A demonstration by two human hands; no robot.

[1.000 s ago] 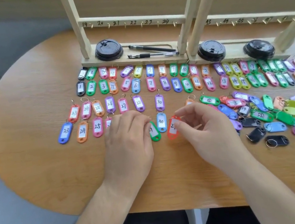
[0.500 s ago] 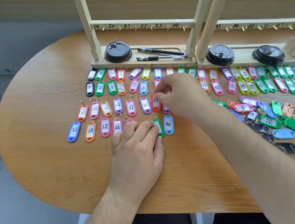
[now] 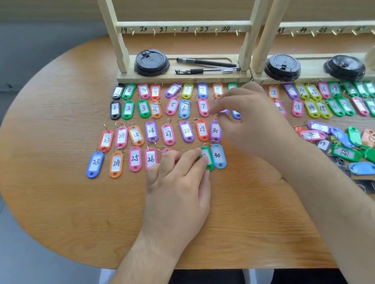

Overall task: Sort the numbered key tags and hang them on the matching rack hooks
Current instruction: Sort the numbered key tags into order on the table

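Blocking tags [image 3: 203, 106], right hand [image 3: 250, 118], lids [image 3: 151, 62], pens [image 3: 205, 66] behind

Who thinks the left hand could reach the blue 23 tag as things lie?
Probably yes: the blue 23 tag lies uncovered, left of the left hand, with nothing tall between.

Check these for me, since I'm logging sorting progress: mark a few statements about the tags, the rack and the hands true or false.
1. The hooks numbered 19 to 24 carry no tags. True.
2. Orange tag 29 lies between purple tag 28 and purple tag 30. True.
3. The left hand holds a pen. False: both pens lie on the rack base; the hand rests on the table, touching the green tag.
4. Blue tag 30 hangs on the rack. False: it lies on the table beside the green tag.
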